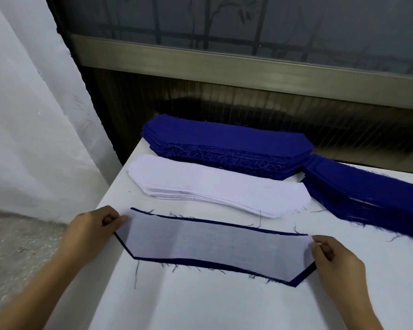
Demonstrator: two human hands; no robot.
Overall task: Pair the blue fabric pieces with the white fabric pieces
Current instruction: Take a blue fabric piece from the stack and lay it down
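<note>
Head view: left grip and right grip pinch the white piece; between them, it could skew off the blue piece.

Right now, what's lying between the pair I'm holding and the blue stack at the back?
In the head view, the white stack lies between the held pair and that blue stack.

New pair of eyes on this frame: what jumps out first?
A sheer white piece lies on a blue piece near centre of the table, left hand and right hand pinching its ends. Behind it sit a white stack, a tall blue stack at the back and a second blue stack on the right.
</note>
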